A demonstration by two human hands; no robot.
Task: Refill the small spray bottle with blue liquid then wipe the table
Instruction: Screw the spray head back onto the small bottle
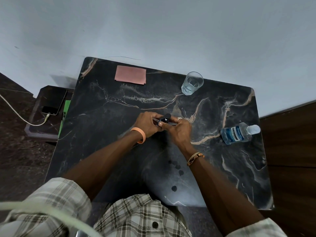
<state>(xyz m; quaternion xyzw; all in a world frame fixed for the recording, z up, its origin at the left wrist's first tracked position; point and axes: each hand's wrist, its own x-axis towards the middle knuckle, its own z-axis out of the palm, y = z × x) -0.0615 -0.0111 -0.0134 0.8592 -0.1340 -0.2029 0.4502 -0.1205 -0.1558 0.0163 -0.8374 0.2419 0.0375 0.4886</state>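
**A:** Where is the small dark spray bottle (165, 119)?

**B:** At the centre of the frame, between both hands, over the black marble-patterned table (95, 117). I cannot tell whether it rests on the top.

**A:** How do the fingers lie?

**B:** The left hand (147, 124), with an orange wristband, has its fingers curled round the bottle's left side. The right hand (178, 130), with a ring and a thread bracelet, closes on it from the right, a thumb laid across the near side. The fingers hide much of the bottle.

**A:** And the blue liquid?

**B:** It is in the clear plastic bottle with a blue label (236, 133), at the right edge of the table, well apart from the hands.

**A:** What else?

**B:** A pink folded cloth (130, 76) lies at the upper left of the tabletop. A clear drinking glass (191, 83) holding water is at the upper right. Dark round drops (177, 166) sit below the hands. A dark phone (53, 101) with a white cable (22, 119) lies on a low stand at the left.
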